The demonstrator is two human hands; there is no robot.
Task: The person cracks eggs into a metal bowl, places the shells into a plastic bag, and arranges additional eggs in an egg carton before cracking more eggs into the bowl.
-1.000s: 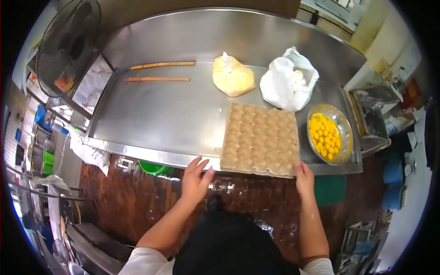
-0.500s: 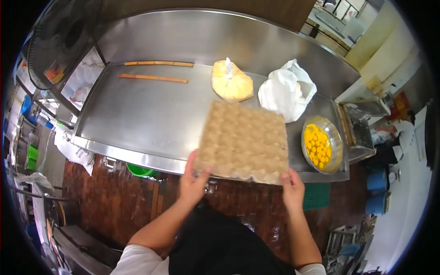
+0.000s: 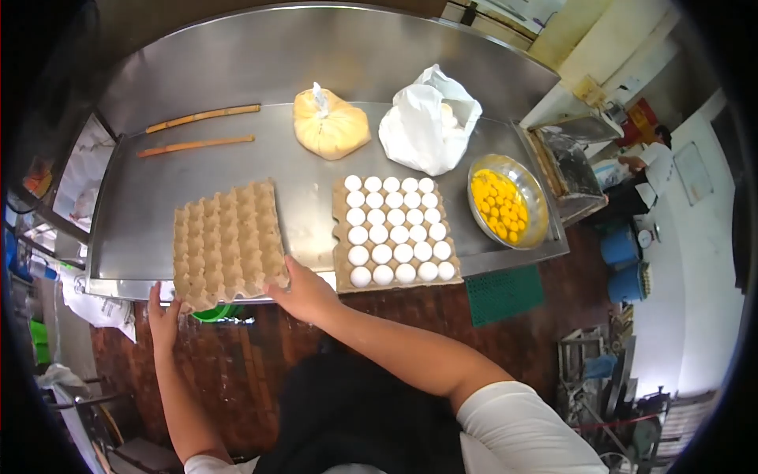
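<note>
At the front of the counter [image 3: 126,209], right hand [image 3: 306,294] gripped an empty egg tray [image 3: 227,243]; left hand [image 3: 163,317] hold unclear; step judged setting-aside, next calling for level lowering, release

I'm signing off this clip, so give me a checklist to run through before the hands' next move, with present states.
1. Right hand on the empty egg tray: ok, at its near right corner.
2. Left hand gripping that tray: cannot tell; fingers are at its near left corner.
3. Empty egg tray resting on the metal table: cannot tell from above.
4. Gap between it and the filled tray: ok, bare metal shows.
5. White eggs seated in rows: ok.
6. Yolk bowl upright, away from both hands: ok.
</note>
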